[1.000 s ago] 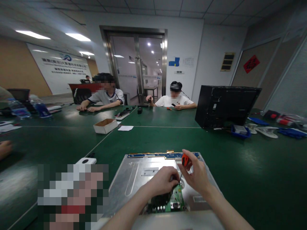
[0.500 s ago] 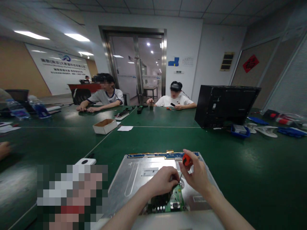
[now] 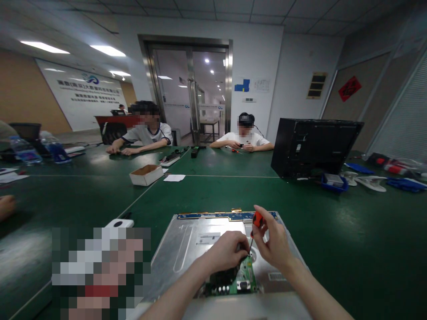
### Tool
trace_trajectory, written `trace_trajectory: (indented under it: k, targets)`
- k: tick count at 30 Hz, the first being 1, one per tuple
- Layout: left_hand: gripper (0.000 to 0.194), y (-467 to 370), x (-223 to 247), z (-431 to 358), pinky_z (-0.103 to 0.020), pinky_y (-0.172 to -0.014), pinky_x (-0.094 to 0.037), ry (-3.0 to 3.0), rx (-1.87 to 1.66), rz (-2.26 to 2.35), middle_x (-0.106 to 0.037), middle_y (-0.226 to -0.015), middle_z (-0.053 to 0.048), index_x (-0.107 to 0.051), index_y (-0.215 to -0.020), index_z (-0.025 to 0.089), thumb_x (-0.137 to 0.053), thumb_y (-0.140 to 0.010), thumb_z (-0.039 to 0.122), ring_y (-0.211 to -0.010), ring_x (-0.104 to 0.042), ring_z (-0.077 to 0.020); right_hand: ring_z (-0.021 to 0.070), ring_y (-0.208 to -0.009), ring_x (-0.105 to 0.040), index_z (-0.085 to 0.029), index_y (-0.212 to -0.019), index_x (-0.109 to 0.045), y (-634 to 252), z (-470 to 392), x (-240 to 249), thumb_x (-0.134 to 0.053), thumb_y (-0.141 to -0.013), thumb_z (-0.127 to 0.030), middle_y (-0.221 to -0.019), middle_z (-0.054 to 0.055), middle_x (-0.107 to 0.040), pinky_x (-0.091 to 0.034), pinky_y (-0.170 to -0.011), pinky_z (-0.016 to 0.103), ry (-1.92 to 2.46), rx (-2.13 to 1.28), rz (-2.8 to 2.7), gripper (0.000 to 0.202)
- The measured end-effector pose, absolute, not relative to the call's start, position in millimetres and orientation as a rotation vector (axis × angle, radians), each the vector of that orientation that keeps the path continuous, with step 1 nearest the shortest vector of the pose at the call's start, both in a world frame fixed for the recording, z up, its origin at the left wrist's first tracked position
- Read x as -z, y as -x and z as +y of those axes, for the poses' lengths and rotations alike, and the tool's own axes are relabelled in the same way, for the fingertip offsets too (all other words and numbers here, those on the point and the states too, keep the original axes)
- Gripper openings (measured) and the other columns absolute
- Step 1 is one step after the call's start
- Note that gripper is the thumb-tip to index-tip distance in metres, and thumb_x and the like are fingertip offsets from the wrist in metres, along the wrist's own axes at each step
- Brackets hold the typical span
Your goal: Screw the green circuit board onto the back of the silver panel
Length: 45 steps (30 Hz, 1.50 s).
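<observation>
A silver metal panel lies before me, with a blue circuit strip along its far edge. On it sits a green circuit board, partly covered by something black. My right hand grips a red and black screwdriver by its handle, with the shaft slanting down to the board's upper corner. My left hand is closed beside the screwdriver's tip, its thumb and fingers pinched together; what they hold is hidden.
A white box and a paper lie beyond the panel. A black monitor casing stands at right beside a blue tray. Two people sit across the table; another person's hand shows at the left edge.
The screwdriver handle has tilted slightly in my right hand, and more of its shaft shows. My left hand stays put. The person across at right has brought both hands together.
</observation>
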<state>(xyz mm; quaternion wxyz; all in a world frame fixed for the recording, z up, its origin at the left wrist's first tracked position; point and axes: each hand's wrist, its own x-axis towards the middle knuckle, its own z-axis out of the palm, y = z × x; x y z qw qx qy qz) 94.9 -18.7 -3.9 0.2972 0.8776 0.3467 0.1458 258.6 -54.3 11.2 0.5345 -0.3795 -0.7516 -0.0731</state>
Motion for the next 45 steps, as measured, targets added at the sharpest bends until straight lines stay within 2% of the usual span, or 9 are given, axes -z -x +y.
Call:
trace_trajectory:
  k: [8, 16, 20, 26, 31, 39, 45]
  targets:
    - [0.016, -96, 7, -17, -0.023, -0.064, -0.041, -2.337, -0.378, 0.903, -0.068, -0.076, -0.002, -0.070, -0.081, 0.015, -0.058, -0.073, 0.007, -0.070, -0.058, -0.0165, 0.0115, -0.045, -0.050, -0.023, -0.125, -0.041, -260, -49, -2, -0.052, -0.093, -0.025, -0.068, -0.005, -0.054, -0.041, -0.043, 0.023, 0.914, 0.192, -1.777, 0.034]
    - [0.013, -97, 3, -20, -0.021, -0.059, -0.038, -2.332, -0.388, 0.937, -0.065, -0.070, 0.000, -0.069, -0.079, 0.015, -0.060, -0.074, 0.008, -0.062, -0.054, -0.0140, 0.0128, -0.051, -0.055, -0.019, -0.134, -0.038, -261, -56, -11, -0.041, -0.093, -0.017, -0.076, 0.001, -0.061, -0.046, -0.048, 0.026, 0.906, 0.138, -1.814, 0.041]
    - [0.012, -96, 3, -20, -0.022, -0.059, -0.039, -2.332, -0.392, 0.944, -0.064, -0.070, 0.000, -0.069, -0.078, 0.015, -0.060, -0.074, 0.008, -0.063, -0.054, -0.0140, 0.0125, -0.049, -0.054, -0.018, -0.134, -0.038, -260, -55, -10, -0.043, -0.092, -0.017, -0.073, 0.000, -0.060, -0.045, -0.046, 0.025, 0.917, 0.139, -1.797, 0.042]
    - [0.012, -96, 6, -18, -0.022, -0.061, -0.039, -2.334, -0.396, 0.924, -0.066, -0.073, -0.001, -0.069, -0.079, 0.014, -0.060, -0.073, 0.008, -0.067, -0.056, -0.0154, 0.0114, -0.045, -0.050, -0.022, -0.127, -0.040, -260, -50, -4, -0.050, -0.093, -0.023, -0.066, -0.005, -0.053, -0.041, -0.042, 0.022, 0.914, 0.180, -1.768, 0.035]
    - [0.013, -96, 6, -18, -0.022, -0.061, -0.040, -2.332, -0.388, 0.913, -0.066, -0.072, -0.001, -0.069, -0.079, 0.015, -0.060, -0.074, 0.008, -0.066, -0.057, -0.0152, 0.0105, -0.046, -0.049, -0.023, -0.124, -0.041, -260, -49, -4, -0.052, -0.093, -0.028, -0.069, -0.004, -0.055, -0.041, -0.042, 0.022, 0.898, 0.197, -1.781, 0.033]
    - [0.012, -96, 2, -20, -0.022, -0.060, -0.040, -2.321, -0.380, 0.954, -0.067, -0.073, -0.001, -0.070, -0.080, 0.015, -0.061, -0.074, 0.010, -0.064, -0.055, -0.0145, 0.0121, -0.049, -0.054, -0.017, -0.132, -0.039, -260, -56, -12, -0.039, -0.094, -0.019, -0.072, 0.000, -0.060, -0.044, -0.047, 0.025, 0.916, 0.163, -1.808, 0.038]
    - [0.009, -96, -1, -21, -0.022, -0.061, -0.039, -2.317, -0.378, 0.955, -0.066, -0.072, 0.000, -0.070, -0.080, 0.015, -0.064, -0.074, 0.011, -0.063, -0.054, -0.0136, 0.0122, -0.047, -0.052, -0.017, -0.130, -0.040, -259, -53, -9, -0.043, -0.094, -0.021, -0.066, -0.002, -0.057, -0.041, -0.044, 0.024, 0.947, 0.179, -1.788, 0.037]
